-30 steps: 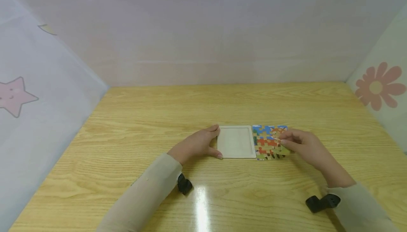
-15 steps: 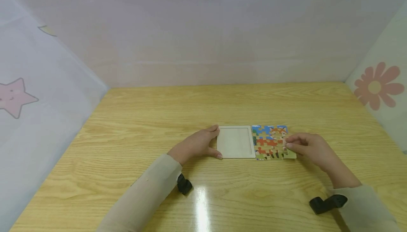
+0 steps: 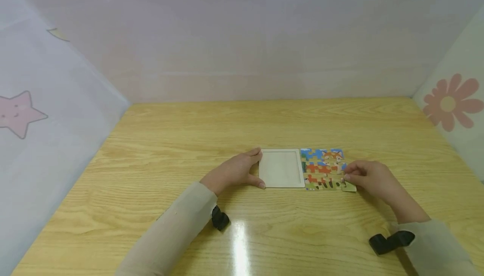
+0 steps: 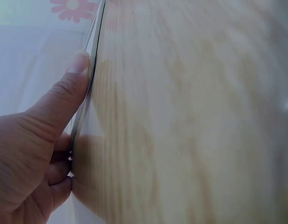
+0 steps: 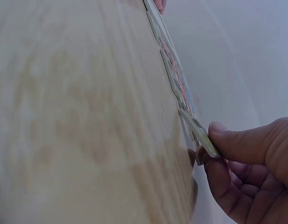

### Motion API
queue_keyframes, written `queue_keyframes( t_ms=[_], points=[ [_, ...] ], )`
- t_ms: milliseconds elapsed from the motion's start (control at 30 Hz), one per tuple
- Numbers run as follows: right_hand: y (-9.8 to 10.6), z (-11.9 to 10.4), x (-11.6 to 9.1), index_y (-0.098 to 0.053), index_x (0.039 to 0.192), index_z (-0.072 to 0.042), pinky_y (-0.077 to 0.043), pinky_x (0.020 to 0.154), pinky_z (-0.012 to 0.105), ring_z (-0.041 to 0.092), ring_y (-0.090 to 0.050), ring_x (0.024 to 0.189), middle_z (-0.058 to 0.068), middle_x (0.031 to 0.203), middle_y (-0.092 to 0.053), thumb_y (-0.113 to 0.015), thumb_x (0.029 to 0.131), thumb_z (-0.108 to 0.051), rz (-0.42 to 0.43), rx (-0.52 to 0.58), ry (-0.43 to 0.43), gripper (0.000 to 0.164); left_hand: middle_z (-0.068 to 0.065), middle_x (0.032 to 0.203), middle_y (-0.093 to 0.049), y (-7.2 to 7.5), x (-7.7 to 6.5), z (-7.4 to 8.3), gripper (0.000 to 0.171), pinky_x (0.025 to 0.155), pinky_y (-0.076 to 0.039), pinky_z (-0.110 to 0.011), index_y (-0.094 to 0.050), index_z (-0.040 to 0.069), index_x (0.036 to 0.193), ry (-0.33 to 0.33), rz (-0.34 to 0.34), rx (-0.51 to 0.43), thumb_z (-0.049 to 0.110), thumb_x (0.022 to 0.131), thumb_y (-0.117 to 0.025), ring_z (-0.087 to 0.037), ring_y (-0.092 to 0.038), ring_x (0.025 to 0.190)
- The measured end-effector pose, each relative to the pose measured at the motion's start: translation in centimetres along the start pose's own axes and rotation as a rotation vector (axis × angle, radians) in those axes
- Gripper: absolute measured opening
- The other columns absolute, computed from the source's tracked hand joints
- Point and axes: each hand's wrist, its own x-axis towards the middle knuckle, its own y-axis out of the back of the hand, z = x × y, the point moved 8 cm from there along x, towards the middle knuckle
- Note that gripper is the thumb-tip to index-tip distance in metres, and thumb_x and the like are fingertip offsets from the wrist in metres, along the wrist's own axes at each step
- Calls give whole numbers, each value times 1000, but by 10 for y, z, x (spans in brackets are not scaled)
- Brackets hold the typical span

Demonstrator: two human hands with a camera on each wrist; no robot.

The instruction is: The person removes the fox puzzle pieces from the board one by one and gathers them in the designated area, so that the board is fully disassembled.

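Observation:
A shallow square wooden puzzle tray (image 3: 281, 169) lies flat on the table, its inside bare. My left hand (image 3: 240, 170) holds it by the left side, thumb at the near corner and fingers around the far one; the thumb (image 4: 64, 93) lies along the edge in the left wrist view. Against the tray's right side lies a jigsaw (image 3: 321, 169) with a fox picture. Between thumb and fingertips, my right hand (image 3: 372, 180) pinches a green corner puzzle piece (image 3: 349, 187) at the jigsaw's near right corner. The right wrist view shows this piece (image 5: 204, 135) tilted, its hand-side edge raised.
The wooden table (image 3: 181, 133) extends around the tray and jigsaw. A pale cloth backdrop (image 3: 242, 36) rises behind it, with printed side panels left and right. Black wrist cameras sit on both sleeves.
My right hand has drawn the green puzzle piece rightward and slightly nearer, from over the jigsaw to its near right corner. My left hand and the tray have stayed put.

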Motion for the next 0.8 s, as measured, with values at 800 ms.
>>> queue_keyframes(
  t_ms=[800],
  points=[
    [3,-13,2,-64,93,-1,-48,62,40,21,-59,72,4,77,-65,-71,81,-21,112,-209,53,25,-7,155,-12,0,2,0,101,113,-22,-34,-22,4,147,-5,6,-7,53,72,-70,-23,-18,141]
  ],
)
